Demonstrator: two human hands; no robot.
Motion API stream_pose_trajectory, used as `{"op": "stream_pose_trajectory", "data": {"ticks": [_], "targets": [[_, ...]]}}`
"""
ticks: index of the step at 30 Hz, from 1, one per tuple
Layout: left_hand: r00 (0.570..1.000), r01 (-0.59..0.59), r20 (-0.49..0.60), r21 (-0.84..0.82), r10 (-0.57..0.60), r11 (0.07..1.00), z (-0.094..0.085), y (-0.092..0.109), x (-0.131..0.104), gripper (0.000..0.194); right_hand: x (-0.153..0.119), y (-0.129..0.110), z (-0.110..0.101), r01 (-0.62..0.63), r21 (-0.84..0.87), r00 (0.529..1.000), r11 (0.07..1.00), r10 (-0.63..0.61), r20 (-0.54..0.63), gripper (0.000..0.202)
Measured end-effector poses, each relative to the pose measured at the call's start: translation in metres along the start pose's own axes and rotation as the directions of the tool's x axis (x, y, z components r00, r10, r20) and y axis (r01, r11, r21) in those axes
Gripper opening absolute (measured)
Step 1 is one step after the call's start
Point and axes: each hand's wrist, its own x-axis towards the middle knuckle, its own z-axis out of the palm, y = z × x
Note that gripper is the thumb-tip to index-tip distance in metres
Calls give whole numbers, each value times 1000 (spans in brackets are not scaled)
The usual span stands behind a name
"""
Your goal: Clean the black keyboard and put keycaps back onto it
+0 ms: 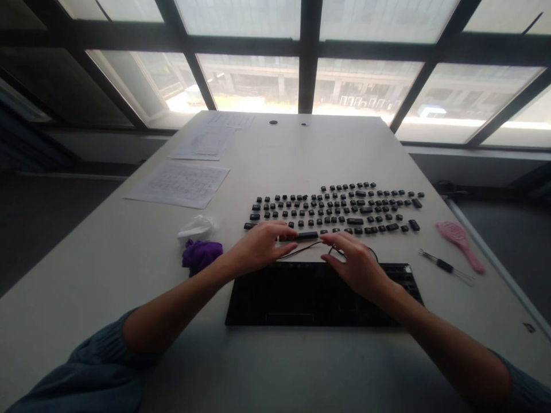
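Note:
A black keyboard base point(297, 295) with its keycaps off lies in front of me. Beyond it, loose black keycaps point(355, 221) are spread in rows on the white table. My left hand point(260, 246) hovers over the base's far edge, thumb and fingers apart, near the left end of a long spacebar keycap point(307, 236). Close to that keycap's right end is my right hand point(355, 261), also with thumb and fingers parted. A thin dark cable point(301, 249) runs between the hands and loops behind the right one. Neither hand visibly grips anything.
Left of the keyboard sit a purple cloth point(201, 256) and crumpled white tissue or plastic point(196, 228). Printed paper sheets point(181, 183) lie farther left. At right are a wire keycap puller point(445, 266) and a pink hairbrush point(458, 241), near the table edge.

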Motion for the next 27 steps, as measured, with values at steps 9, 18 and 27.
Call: {"op": "stream_pose_trajectory", "data": {"ticks": [9,18,27], "targets": [[990,77,-119,-26,-79,997,-21,-24,121,33,96,91,-51,-72,-289,985,955,23,-169,19],[976,205,-102,147,-191,968,23,-59,211,27,165,167,-33,-116,-433,993,894,106,-49,24],[970,244,-50,200,-239,949,47,-66,239,26,190,185,-18,-116,-445,986,888,156,55,25]]}}
